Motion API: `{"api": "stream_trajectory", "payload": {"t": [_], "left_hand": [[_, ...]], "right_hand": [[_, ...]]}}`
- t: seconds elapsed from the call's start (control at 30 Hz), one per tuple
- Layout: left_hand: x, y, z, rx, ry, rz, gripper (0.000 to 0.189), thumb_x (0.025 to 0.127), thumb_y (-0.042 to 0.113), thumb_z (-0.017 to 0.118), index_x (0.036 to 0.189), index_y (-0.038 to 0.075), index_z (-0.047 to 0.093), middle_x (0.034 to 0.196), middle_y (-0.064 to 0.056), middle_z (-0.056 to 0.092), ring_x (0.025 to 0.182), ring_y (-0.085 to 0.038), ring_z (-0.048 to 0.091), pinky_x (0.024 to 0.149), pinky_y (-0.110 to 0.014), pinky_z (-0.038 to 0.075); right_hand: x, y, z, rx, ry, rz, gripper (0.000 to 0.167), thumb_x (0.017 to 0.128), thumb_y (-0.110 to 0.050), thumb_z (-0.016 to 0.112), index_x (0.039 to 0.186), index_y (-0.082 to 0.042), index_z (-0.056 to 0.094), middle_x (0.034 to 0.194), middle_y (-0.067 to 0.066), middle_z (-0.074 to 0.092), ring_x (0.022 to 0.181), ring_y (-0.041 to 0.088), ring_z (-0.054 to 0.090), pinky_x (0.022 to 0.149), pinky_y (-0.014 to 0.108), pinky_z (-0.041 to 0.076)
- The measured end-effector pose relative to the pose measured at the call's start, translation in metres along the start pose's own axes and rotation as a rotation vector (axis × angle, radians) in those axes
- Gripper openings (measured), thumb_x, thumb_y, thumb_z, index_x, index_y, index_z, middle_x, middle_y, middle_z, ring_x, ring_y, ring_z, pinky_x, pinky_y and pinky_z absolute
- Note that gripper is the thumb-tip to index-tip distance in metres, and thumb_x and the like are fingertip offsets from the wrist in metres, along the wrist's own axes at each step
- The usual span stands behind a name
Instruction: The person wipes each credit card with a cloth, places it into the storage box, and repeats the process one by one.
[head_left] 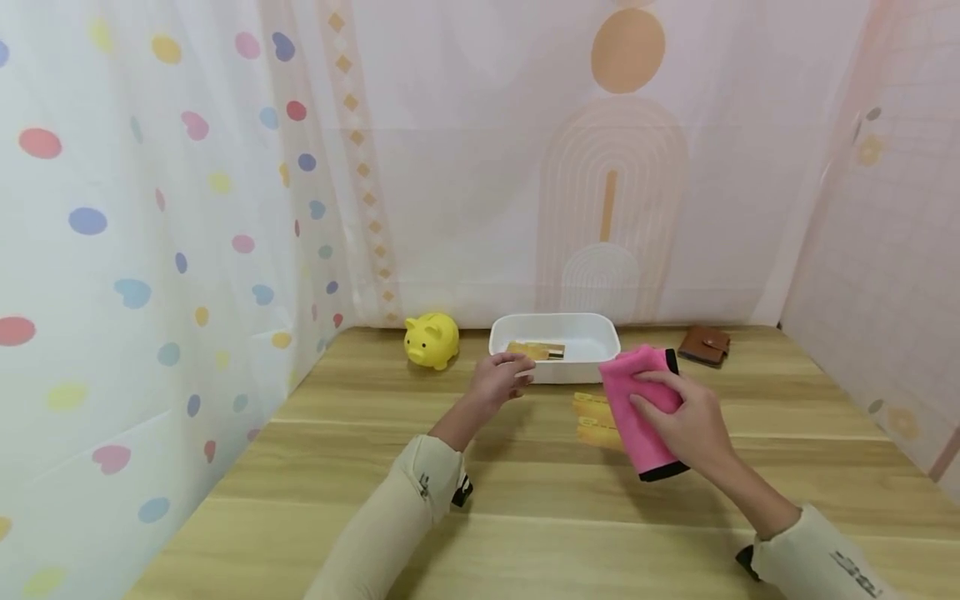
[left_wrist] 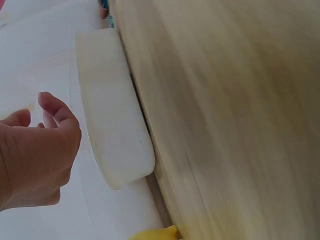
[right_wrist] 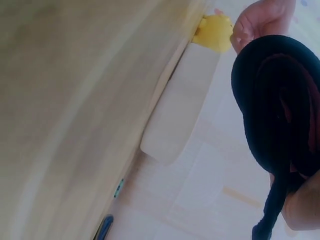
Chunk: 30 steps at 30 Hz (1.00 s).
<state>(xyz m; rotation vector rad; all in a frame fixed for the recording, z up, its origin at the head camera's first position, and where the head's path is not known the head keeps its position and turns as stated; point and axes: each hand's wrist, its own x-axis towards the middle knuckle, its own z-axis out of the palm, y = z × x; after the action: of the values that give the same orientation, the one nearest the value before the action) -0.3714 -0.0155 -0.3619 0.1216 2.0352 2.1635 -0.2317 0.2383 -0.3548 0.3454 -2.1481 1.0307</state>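
Note:
My right hand (head_left: pixel 693 425) grips a pink folded cloth (head_left: pixel 633 400) with black trim, thumb and fingers on its near face. In the right wrist view, the cloth's rolled black edge (right_wrist: pixel 265 100) fills the right side. Behind the cloth lie yellow-gold cards (head_left: pixel 596 435) on the table, partly hidden by it. My left hand (head_left: pixel 501 382) hovers with loosely bent fingers and nothing in them, overlapping the front left corner of a white tray (head_left: pixel 570 372) in the head view. Gold cards (head_left: pixel 531 350) lie inside the tray, one with a dark stripe.
A yellow piggy bank (head_left: pixel 433 342) stands left of the tray at the table's back edge. Toward the back right lies a brown wallet (head_left: pixel 705 345) with a snap strap. The wooden table (head_left: pixel 540 550) is bounded by printed curtains (head_left: pixel 465 167) behind and at both sides.

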Motion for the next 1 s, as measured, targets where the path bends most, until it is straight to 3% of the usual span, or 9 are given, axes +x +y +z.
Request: {"api": "stream_trajectory", "payload": {"t": [0.13, 0.27, 0.37, 0.47, 0.63, 1.0], "left_hand": [[-0.005, -0.003, 0.008, 0.258, -0.074, 0.071, 0.029, 0.090, 0.019, 0.074, 0.112, 0.001, 0.067, 0.105, -0.013, 0.074, 0.082, -0.020, 0.072, 0.056, -0.024, 0.049], [-0.012, -0.001, 0.019, 0.477, -0.242, 0.170, 0.029, 0.091, 0.016, 0.072, 0.114, -0.001, 0.067, 0.103, -0.015, 0.074, 0.079, -0.021, 0.072, 0.055, -0.026, 0.048], [-0.015, -0.001, 0.028, 0.603, -0.342, 0.263, 0.023, 0.090, 0.010, 0.073, 0.109, -0.002, 0.069, 0.098, -0.011, 0.074, 0.081, -0.019, 0.071, 0.061, -0.027, 0.052], [-0.016, -0.003, 0.035, 0.730, -0.399, 0.320, 0.026, 0.087, 0.010, 0.076, 0.108, -0.003, 0.069, 0.097, -0.009, 0.074, 0.091, -0.020, 0.070, 0.077, -0.029, 0.055], [-0.016, -0.010, 0.041, 0.894, -0.428, 0.309, 0.033, 0.084, 0.014, 0.080, 0.112, 0.001, 0.069, 0.100, -0.006, 0.074, 0.103, -0.021, 0.067, 0.091, -0.030, 0.050], [-0.005, -0.018, 0.045, 0.965, -0.492, 0.236, 0.036, 0.079, 0.018, 0.085, 0.111, 0.008, 0.071, 0.097, -0.001, 0.072, 0.095, -0.014, 0.064, 0.087, -0.027, 0.049]], "right_hand": [[-0.002, 0.002, -0.006, -0.017, -0.009, 0.005, 0.023, 0.080, -0.007, 0.083, 0.101, -0.006, 0.074, 0.094, 0.014, 0.069, 0.064, 0.010, 0.058, 0.049, 0.024, 0.048], [-0.002, 0.005, -0.014, -0.042, -0.007, -0.002, 0.023, 0.079, -0.006, 0.083, 0.101, -0.007, 0.074, 0.094, 0.014, 0.070, 0.064, 0.009, 0.056, 0.049, 0.023, 0.046], [-0.001, 0.007, -0.019, -0.058, -0.006, -0.001, 0.024, 0.079, -0.007, 0.083, 0.102, -0.006, 0.074, 0.094, 0.015, 0.070, 0.063, 0.010, 0.056, 0.048, 0.023, 0.046], [-0.003, 0.006, -0.022, -0.056, -0.011, 0.008, 0.024, 0.080, -0.006, 0.082, 0.103, -0.005, 0.073, 0.092, 0.015, 0.069, 0.061, 0.011, 0.056, 0.047, 0.025, 0.047], [-0.006, 0.004, -0.021, -0.047, -0.038, 0.021, 0.024, 0.081, -0.006, 0.081, 0.104, -0.005, 0.073, 0.093, 0.015, 0.069, 0.063, 0.013, 0.057, 0.048, 0.027, 0.048], [-0.007, 0.005, -0.021, -0.050, -0.041, 0.008, 0.024, 0.081, -0.006, 0.081, 0.103, -0.007, 0.073, 0.096, 0.014, 0.069, 0.063, 0.014, 0.057, 0.049, 0.026, 0.049]]}}
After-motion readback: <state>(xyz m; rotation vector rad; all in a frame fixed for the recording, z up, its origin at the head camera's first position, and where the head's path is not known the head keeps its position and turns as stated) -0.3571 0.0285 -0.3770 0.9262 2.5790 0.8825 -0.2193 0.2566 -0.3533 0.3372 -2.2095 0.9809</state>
